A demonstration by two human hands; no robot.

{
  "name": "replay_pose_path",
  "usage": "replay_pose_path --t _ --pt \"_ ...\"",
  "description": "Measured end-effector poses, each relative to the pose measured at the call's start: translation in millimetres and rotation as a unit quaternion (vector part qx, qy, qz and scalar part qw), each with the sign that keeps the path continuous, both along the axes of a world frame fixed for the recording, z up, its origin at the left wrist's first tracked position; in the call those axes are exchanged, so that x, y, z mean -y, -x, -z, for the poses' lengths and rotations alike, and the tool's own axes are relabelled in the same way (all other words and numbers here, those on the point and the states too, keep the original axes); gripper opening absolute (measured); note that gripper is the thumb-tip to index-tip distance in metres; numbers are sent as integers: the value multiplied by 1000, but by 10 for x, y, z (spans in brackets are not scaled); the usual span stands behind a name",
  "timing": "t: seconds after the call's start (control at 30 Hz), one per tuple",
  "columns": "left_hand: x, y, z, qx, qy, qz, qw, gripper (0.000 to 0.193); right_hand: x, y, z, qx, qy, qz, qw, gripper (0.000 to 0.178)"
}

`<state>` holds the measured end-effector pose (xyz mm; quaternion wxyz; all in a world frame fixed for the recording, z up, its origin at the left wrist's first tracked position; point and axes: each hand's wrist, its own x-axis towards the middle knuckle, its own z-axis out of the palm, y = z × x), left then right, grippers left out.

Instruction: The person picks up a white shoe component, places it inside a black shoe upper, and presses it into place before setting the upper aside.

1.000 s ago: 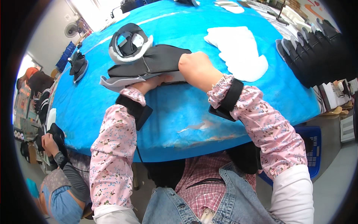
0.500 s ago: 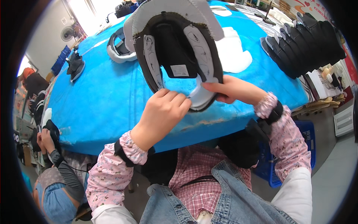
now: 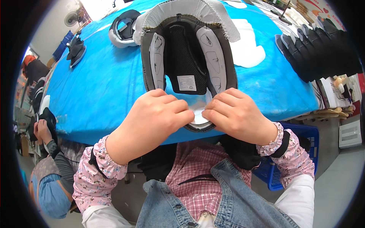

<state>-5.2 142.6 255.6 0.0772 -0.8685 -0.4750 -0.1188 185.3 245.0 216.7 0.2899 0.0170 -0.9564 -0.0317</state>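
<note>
1. Far left, a co-worker's hands [image 3: 41, 131] grip a dark piece below the desk edge, well apart from the main action.
2. On the blue desk [image 3: 102, 87], a small black part [image 3: 76, 49] lies at the far left, and a grey-rimmed ring pad [image 3: 122, 28] sits just left of the liner's top edge.
3. Big change: a second ago the liner [image 3: 188, 57] lay flat and folded on the desk under both hands; now it is lifted, opened up and tilted toward the camera, inner mesh and grey cheek strips showing.
4. The left hand [image 3: 152, 121] has come in from the desk to the liner's lower rim, fingers curled tight and pinching the pale tab [image 3: 198, 114] there.
5. The right hand [image 3: 237, 114] mirrors it, fingers closed on the same tab from the other side, fingertips of both hands almost touching.
6. Half a second ago the hands were spread on the rim; now they meet at its lowest point, so the work reads as fine pressing or tucking at that tab.
7. Right of the liner, a white foam sheet [image 3: 247, 49] lies flat; further right, a row of black pads [image 3: 319, 45] stands stacked along the desk edge.
</note>
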Motion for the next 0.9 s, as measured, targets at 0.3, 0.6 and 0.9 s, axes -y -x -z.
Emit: replay_pose_path --t 0.3,0.6,0.9 --pt "18 -6 229 108 -51 -41 992 20 9 5 60 27 54 27 998 20" --pt "49 32 269 62 -68 10 996 19 87 17 22 -29 106 -34 993 13" --pt "99 61 329 76 -74 37 994 18 17 -81 -40 4 75 -30 997 17"
